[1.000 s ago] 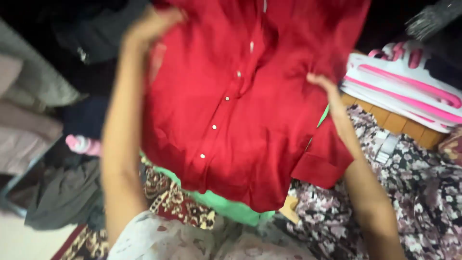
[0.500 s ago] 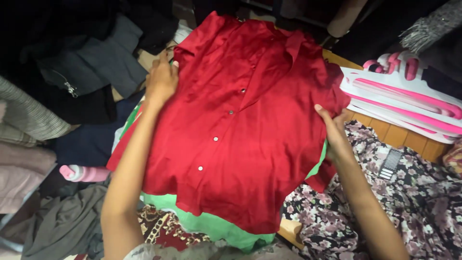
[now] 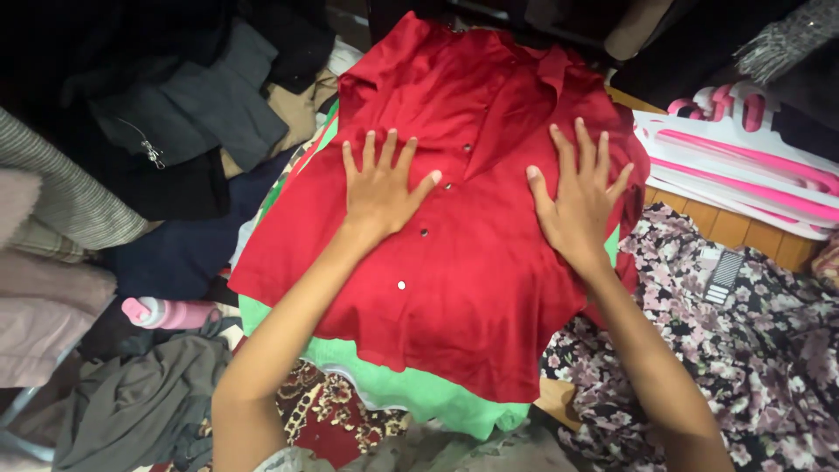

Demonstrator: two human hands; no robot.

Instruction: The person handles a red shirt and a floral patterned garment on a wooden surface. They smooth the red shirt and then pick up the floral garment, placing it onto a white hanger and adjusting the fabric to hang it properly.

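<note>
No box or basket shows here, only heaps of clothes. A red shirt (image 3: 454, 262) with small buttons down its front lies spread out on top of a pile, collar at the far end. The left hand (image 3: 380, 188) lies flat on the shirt with its fingers spread wide, holding nothing. The right hand (image 3: 577, 197) lies flat on the shirt too, fingers spread, on the other side of the button row. Right under the shirt is a green cloth (image 3: 411, 389) (only its near edge peeks out). Under that, a dark red patterned rug (image 3: 328, 411) shows near the person's body. To the right lies a dark flowery cloth (image 3: 743, 350), touching the pile, and beyond it a strip of brown wooden surface (image 3: 743, 232). On that wood sits a stack of white and pink hangers (image 3: 743, 157). To the left are more clothes: a grey jacket with a zip (image 3: 192, 105), a dark blue piece (image 3: 175, 253), and a grey heap (image 3: 131, 411) low down. A pink bottle (image 3: 166, 313) lies between them on its side. The far end is dark, with more clothes hard to make out.
</note>
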